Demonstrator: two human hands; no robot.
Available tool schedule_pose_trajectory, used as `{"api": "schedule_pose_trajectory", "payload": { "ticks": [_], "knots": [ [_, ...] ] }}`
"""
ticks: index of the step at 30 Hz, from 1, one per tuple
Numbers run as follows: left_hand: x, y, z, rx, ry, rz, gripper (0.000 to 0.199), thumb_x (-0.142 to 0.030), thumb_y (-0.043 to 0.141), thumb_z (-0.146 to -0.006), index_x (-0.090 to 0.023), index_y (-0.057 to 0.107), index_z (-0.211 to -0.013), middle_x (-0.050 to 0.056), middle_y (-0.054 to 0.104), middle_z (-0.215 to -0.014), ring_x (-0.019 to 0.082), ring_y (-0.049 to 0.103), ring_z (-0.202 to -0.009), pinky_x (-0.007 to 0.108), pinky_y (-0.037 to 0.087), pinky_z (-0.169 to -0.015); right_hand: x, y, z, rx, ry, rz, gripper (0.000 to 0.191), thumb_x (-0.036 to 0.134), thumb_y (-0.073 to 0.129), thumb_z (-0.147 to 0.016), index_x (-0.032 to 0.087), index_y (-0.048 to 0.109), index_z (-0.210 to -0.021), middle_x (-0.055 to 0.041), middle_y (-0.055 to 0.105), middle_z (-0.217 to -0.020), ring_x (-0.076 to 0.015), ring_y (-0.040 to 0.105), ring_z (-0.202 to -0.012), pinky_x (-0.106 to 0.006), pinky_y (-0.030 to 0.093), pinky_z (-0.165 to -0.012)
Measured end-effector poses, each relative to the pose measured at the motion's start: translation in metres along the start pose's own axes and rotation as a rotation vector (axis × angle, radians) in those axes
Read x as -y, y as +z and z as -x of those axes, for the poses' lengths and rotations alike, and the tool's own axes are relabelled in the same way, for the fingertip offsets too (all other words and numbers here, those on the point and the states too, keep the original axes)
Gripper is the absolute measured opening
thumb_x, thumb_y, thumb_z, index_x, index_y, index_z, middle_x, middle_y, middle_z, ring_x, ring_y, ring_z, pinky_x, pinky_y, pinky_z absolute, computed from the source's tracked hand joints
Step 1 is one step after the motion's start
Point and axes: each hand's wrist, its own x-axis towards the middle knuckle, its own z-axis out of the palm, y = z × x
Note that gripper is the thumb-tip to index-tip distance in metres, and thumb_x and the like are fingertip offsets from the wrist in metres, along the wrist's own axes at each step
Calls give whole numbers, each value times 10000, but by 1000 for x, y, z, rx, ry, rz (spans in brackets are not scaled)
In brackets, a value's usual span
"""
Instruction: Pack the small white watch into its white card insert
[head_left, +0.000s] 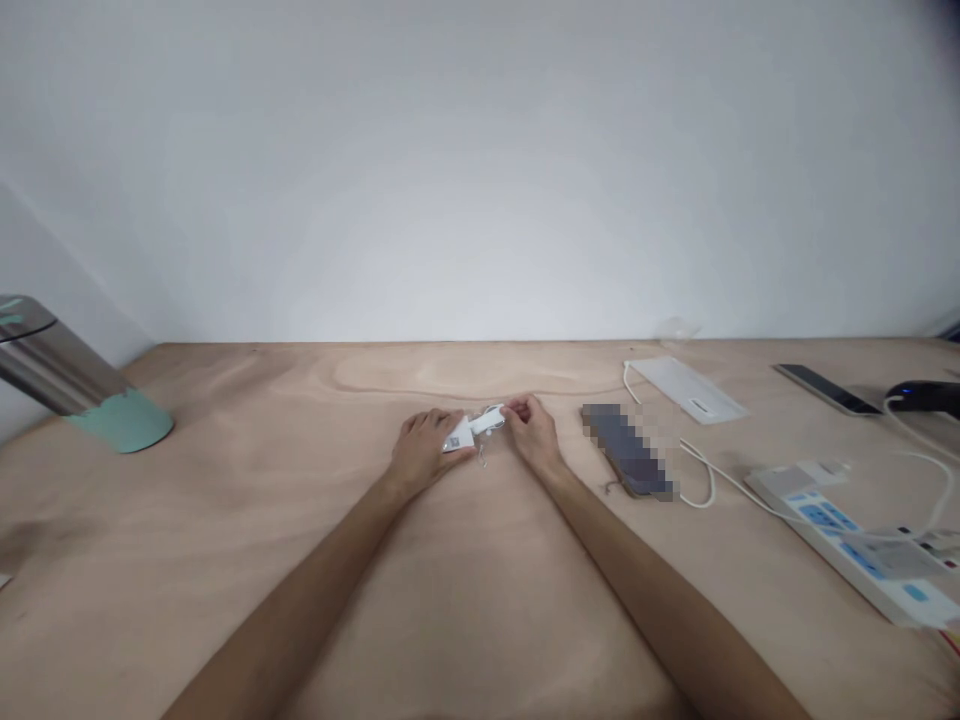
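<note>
My left hand is closed on a small white card with a dark square code printed on it. A narrow white piece sticks out beyond the card toward the right, with something clear or shiny around it. My right hand pinches the far end of this white piece between thumb and fingertips. Just below, between the hands, lies a thin, shiny tangled bit, too small to name. Both hands are low over the wooden table. The fingers partly cover the card.
A phone, partly pixelated, lies right of my right hand. Further right are a white flat case, a dark phone, a white power strip and loose white cable. A steel-and-green bottle stands at left. A wall rises behind.
</note>
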Motion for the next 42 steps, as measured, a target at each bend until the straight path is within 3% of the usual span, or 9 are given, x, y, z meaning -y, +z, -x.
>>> {"api": "schedule_pose_trajectory", "payload": {
  "ticks": [5,10,15,21,25,27,34,38,42],
  "knots": [
    [2,0,0,-34,-30,-43,533,-591,491,-837,-287,468,-1273,69,583,-1157,264,516,-1080,427,365,-942,-8,-3,-6,-19,-20,-32,337,347,561,-769,184,637,-1054,-51,671,-879,-183,603,-757,-340,488,-768],
    [1,5,0,-148,-100,-155,584,-613,507,-815,-250,462,-1270,107,583,-1171,294,501,-1113,475,311,-1004,-11,-4,-8,-38,8,-102,305,390,555,-776,178,703,-936,-76,684,-950,-197,622,-818,-328,514,-737],
    [-9,3,-1,-235,69,-218,507,-433,504,-880,-199,397,-1317,120,529,-1265,279,473,-1154,442,297,-1035,-4,3,-4,-14,153,-370,292,390,585,-754,189,700,-931,-63,709,-954,-210,649,-861,-344,546,-747],
    [-14,-2,1,-238,186,-188,294,-324,401,-941,-200,505,-1186,102,592,-1144,249,530,-1054,401,374,-942,12,16,6,127,305,-673,250,355,700,-675,169,699,-842,-58,715,-885,-196,663,-813,-350,558,-777],
    [-13,-6,3,-242,177,-192,248,-302,356,-961,-207,579,-1015,76,638,-1032,222,572,-959,381,389,-885,19,13,8,337,402,-710,205,314,713,-691,167,700,-833,-49,710,-816,-158,656,-700,-323,563,-745],
    [-12,-8,3,-247,187,-186,248,-297,355,-963,-211,585,-997,65,650,-1004,211,583,-938,369,392,-873,20,10,7,381,432,-726,154,284,688,-727,163,697,-821,-42,703,-776,-135,644,-653,-292,563,-716],
    [-7,0,1,-302,212,-173,274,-292,349,-970,-179,598,-991,77,668,-907,205,608,-874,359,423,-823,24,10,8,333,482,-707,108,252,633,-793,156,680,-809,-26,677,-707,-108,619,-561,-249,567,-616],
    [-4,5,0,-356,266,-249,237,-257,376,-966,-156,583,-1016,74,663,-896,197,606,-840,338,438,-784,26,11,10,315,447,-663,178,319,666,-769,172,691,-866,-5,663,-697,-87,594,-503,-213,547,-541],
    [-3,4,-1,-328,305,-299,217,-238,404,-958,-157,562,-1084,70,658,-902,197,603,-842,333,432,-784,22,11,9,328,401,-657,246,372,730,-686,169,689,-819,0,662,-718,-84,584,-491,-209,534,-514]
  ]
}}
